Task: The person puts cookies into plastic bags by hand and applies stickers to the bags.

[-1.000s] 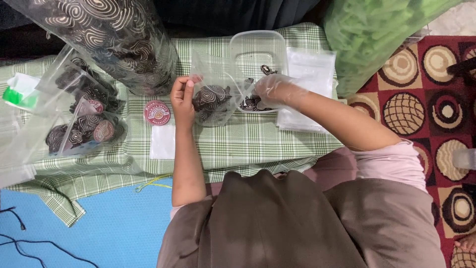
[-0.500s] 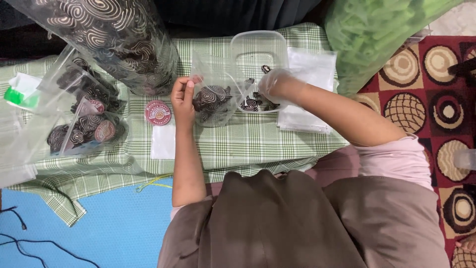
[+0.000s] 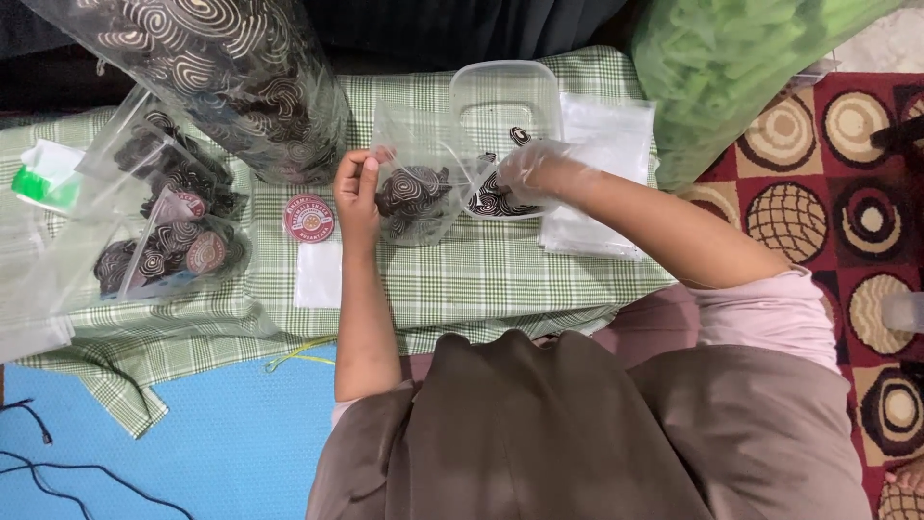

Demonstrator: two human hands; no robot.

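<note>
On the checked cloth we see filled packets (image 3: 159, 241) at far left, then a round red sticker (image 3: 309, 219). Our left hand (image 3: 358, 193) has its fingers pinched on the rim of a clear bag (image 3: 416, 188) of swirl-patterned cookies. Our gloved right hand (image 3: 527, 169) reaches into the plastic container (image 3: 505, 106); its fingers' spread we cannot tell.

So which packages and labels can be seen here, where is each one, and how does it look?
Small clear bag: table centre, held open by the left hand, dark swirled cookies inside.
Round label: flat on the checked cloth, red with a pale rim.
Filled clear bags: table left, dark cookies, round labels inside.
Empty clear bags: stacked beside the right hand.
Large clear sack: top left, swirled cookies.
Large green sack: top right.
</note>
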